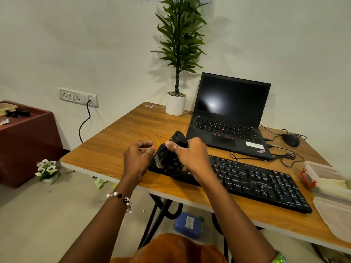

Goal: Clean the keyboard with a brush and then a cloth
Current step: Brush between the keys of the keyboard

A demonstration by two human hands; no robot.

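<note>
Writing: "ThinkPad" reads on the laptop palm rest, at its near right corner; a white sticker sits beside it, too small to read. Keyboard key legends are white but too blurred to read.
Keyboard place: on the wooden table, just in front of the laptop, its left end under the hands.
Keyboard axis: long axis runs from the left, farther end to the right, nearer end, slanted across the table; keys face up.
Brush: a black block-shaped tool, tilted, its pale bristles down and left over the keyboard's left end, its body rising toward the laptop.
Right hand: fingers curled round the brush body, gripping it; a ring on one finger.
Left hand: loosely curled, holding nothing, just left of the keyboard's end, over the table.
Edges: the keyboard's right end lies near the table's front edge; clear plastic containers sit at the right edge.
Open room: bare wood left of the keyboard, out to the table's left corner.
Behind: potted plant against the wall; mouse and cables to the laptop's right.
</note>
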